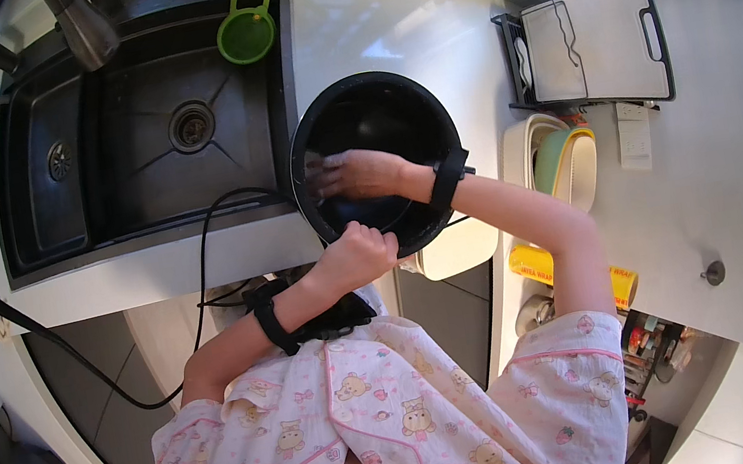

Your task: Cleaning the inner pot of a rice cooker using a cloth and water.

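Note:
A round black pot or bowl (387, 102) stands at the counter's front edge, just right of the dark sink (134, 160). My left hand (362, 255) is closed on its near rim, knuckles up. My right hand (362, 174) reaches inside the pot, fingers spread and pointing left towards the inner wall; its fingertips are blurred, and nothing is seen held in it. Both wrists wear black bands. What lies under the right hand in the pot is partly hidden.
A metal faucet (84, 30) reaches over the sink, and a green strainer (246, 35) hangs at its right rim. A rack with a cutting board (590, 48), nested plastic containers (565, 165) and a yellow wrap box (531, 265) are at the right. A black cable (203, 273) hangs in front of the counter.

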### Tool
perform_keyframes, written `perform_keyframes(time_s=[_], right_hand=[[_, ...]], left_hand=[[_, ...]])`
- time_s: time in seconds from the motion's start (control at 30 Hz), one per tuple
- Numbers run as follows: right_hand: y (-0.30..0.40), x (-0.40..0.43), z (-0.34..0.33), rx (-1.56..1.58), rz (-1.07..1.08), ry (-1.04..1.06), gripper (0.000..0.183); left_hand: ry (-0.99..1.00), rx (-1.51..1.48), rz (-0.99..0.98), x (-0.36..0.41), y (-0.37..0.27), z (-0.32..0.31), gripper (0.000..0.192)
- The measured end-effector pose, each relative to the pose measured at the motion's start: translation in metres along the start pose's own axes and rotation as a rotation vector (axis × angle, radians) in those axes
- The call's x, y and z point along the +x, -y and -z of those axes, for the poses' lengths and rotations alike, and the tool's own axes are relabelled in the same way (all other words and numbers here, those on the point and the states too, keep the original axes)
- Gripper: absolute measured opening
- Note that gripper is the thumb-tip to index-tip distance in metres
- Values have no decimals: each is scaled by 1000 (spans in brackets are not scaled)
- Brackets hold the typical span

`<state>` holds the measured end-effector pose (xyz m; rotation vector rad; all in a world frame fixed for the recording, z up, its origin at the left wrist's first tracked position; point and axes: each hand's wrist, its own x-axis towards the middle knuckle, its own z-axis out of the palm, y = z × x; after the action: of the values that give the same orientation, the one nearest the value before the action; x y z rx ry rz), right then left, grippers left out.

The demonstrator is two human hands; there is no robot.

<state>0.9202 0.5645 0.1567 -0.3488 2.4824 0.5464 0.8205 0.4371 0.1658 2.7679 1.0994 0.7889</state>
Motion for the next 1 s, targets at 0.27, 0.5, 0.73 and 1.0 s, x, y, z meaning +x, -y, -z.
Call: perform_keyframes(time_s=[0.27,0.5,0.73,1.0], right_hand=[[25,-7,-5,-77,-607,806,34],[-15,7,13,1583,-210,554,42],[-16,-26,-15,869,-597,370,37],[-1,5,3,1180,-344,194,27]], left_hand=[[-60,-109,-44,-2,20,8,14],[-39,-68,-150,-5,29,5,36],[-35,-208,-99,0,25,12,20],[-22,-138,-108,-1,23,10,20]])
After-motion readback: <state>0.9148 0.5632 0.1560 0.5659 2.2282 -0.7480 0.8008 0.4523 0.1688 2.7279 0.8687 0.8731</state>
